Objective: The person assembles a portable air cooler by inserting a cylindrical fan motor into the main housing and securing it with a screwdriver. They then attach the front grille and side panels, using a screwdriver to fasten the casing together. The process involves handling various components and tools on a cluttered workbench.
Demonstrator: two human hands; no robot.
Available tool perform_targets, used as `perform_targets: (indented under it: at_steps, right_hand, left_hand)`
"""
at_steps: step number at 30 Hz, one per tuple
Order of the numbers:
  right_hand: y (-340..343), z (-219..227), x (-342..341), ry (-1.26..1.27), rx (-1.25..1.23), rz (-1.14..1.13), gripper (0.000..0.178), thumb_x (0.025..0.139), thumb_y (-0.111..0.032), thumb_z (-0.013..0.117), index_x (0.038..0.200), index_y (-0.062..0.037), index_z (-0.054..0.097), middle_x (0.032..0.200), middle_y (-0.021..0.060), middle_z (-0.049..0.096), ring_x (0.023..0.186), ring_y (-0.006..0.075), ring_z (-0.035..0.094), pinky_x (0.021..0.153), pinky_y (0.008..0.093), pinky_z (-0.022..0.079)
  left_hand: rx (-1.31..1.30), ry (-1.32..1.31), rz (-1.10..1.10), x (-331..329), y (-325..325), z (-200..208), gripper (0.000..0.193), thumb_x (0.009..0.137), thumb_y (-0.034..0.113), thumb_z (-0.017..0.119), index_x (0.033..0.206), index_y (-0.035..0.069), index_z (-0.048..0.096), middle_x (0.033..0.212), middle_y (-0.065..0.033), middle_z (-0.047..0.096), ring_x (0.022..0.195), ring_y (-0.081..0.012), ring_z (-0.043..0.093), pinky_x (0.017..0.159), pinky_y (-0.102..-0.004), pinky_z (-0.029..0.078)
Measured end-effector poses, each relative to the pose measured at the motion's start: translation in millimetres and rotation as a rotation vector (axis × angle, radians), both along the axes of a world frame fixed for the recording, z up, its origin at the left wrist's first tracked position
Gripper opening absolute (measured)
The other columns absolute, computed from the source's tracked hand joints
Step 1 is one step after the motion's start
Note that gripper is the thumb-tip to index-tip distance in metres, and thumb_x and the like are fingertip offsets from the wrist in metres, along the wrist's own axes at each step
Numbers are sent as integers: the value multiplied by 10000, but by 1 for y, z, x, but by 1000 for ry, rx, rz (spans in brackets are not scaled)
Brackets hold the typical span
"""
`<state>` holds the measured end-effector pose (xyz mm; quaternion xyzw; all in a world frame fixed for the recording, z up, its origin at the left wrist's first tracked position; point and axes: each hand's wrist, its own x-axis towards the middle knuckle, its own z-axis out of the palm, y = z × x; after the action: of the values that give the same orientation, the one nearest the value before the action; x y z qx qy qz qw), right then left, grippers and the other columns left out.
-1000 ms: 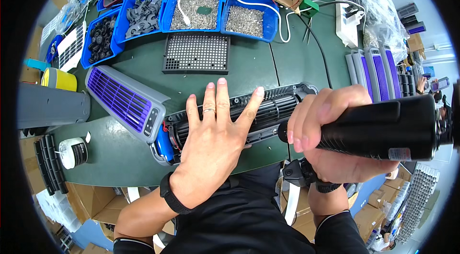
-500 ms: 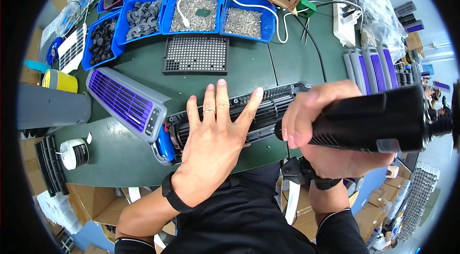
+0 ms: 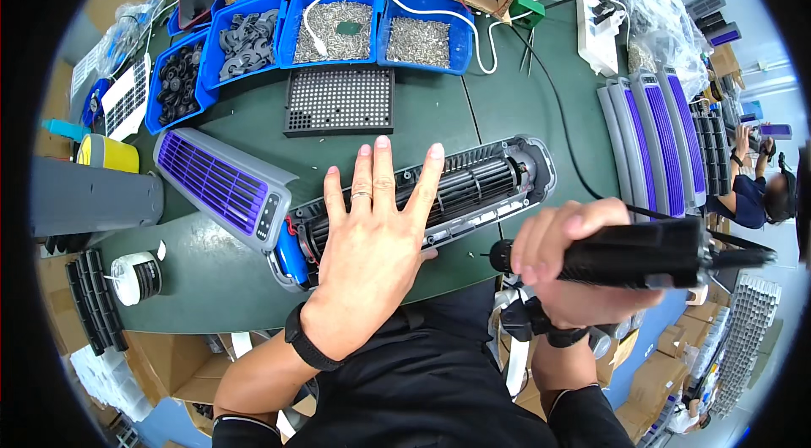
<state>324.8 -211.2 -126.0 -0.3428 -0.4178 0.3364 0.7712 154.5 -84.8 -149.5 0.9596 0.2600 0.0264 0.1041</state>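
Note:
My left hand [image 3: 372,232] lies spread with straight fingers across an opened grey fan housing [image 3: 541,165], covering part of it. Inside the housing runs a long black ribbed roller [image 3: 473,184], with a blue battery cell [image 3: 291,255] at the left end. My right hand [image 3: 562,254] is wrapped round a black electric screwdriver [image 3: 629,255], held roughly level just right of the housing, its tip pointing left and apart from it. A grey cover with a purple grille [image 3: 221,182] rests against the housing's left end.
Blue bins of screws [image 3: 420,40], grey clips [image 3: 249,42] and black parts [image 3: 179,86] line the back, behind a black perforated tray [image 3: 340,101]. Purple-grilled covers [image 3: 657,139] stand at the right near a white power strip [image 3: 596,38]. A white tub [image 3: 135,277] sits left. Another person [image 3: 756,194] works far right.
My right hand has drawn the screwdriver down and away from the housing's right end, uncovering it. The left hand stays spread on the housing, shifted slightly left.

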Motion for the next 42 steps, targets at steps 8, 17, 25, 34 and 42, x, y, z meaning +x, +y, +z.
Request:
perform_targets:
  at_steps: [8,17,25,34,42]
  right_hand:
    - [-3,-17,-4,127,43,-72,1104,803,-979,498,1157,62,591,693,136,616,612,248,614,569,371,515]
    - [16,34,-16,118,188,79,870,916,-814,579,1211,4,584,772,150,670,637,273,634,599,422,540]
    - [29,44,-25,12,165,93,677,1011,-674,570,1238,-35,557,723,107,630,570,241,614,517,385,523]
    - [35,44,-29,-28,140,110,739,991,-717,566,1225,-17,550,704,105,622,546,226,601,503,386,523]
    - [39,48,-33,-1,103,75,807,964,-770,558,1218,-3,543,663,94,600,529,213,585,485,376,521]
  left_hand:
    - [-225,-173,-86,-10,8,14,1276,696,418,937,1703,116,213,1707,-272,249,1585,-463,238,1255,-654,203]
    - [-459,-516,-224,-25,16,11,445,703,375,966,1009,103,791,1529,-146,599,1555,-395,380,1280,-626,151]
    - [-471,-578,-206,-27,14,-1,169,758,149,912,827,116,761,1330,-23,730,1441,-298,545,1273,-635,230]
    - [-430,-575,-226,-27,14,2,142,746,103,892,836,104,782,1281,-21,738,1409,-279,573,1268,-632,257]
    - [-420,-550,-252,-30,15,-1,225,740,137,898,928,96,780,1306,-26,719,1417,-283,564,1263,-638,261]
